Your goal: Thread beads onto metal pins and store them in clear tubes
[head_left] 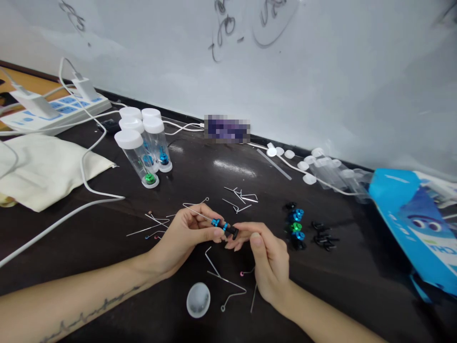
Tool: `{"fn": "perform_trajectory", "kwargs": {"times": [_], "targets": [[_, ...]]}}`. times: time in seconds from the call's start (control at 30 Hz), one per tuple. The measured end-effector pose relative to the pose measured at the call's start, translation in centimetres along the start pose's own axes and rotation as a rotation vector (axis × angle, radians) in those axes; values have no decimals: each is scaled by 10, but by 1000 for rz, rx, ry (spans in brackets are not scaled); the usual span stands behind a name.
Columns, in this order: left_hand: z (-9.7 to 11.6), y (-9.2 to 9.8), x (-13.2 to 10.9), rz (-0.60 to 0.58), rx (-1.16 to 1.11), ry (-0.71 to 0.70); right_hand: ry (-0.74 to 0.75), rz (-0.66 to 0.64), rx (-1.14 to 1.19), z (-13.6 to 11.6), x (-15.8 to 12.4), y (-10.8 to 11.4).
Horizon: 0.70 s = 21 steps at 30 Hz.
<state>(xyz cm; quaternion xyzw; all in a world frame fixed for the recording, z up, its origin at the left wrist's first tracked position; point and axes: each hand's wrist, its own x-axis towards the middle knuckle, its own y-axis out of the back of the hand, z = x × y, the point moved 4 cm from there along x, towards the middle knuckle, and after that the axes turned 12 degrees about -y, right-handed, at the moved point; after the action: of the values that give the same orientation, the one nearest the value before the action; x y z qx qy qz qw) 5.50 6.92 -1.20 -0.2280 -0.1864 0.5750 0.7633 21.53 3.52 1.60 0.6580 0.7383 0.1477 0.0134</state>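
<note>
My left hand (189, 234) and my right hand (266, 257) meet at the middle of the dark table (357, 281). Together they pinch a small blue and black part (224, 227) threaded on a thin wire (196, 212). The left fingers grip the blue end and the wire. The right fingertips grip the black end. Bent wires (228, 286) lie below the hands and more wires (241, 196) lie above them. A pile of blue, green and black small parts (296, 227) sits just right of my right hand.
Capped clear tubes (143, 147) with coloured parts stand at the back left. A white cap (198, 300) lies near my wrists. A power strip (57, 109), white cables (85, 181) and a cream cloth (46, 169) fill the left. Empty tubes and caps (321, 166) and a blue packet (417, 224) lie at the right.
</note>
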Motion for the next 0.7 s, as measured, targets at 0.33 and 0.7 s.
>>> {"fn": "perform_trajectory", "kwargs": {"times": [0.33,0.7], "targets": [[0,-1,-2,-3,-3,-3,-5,-35,-52,0,0,1],[2,-1,-3,-10,-3,-4,-17,25,-109,5,0,-2]]}}
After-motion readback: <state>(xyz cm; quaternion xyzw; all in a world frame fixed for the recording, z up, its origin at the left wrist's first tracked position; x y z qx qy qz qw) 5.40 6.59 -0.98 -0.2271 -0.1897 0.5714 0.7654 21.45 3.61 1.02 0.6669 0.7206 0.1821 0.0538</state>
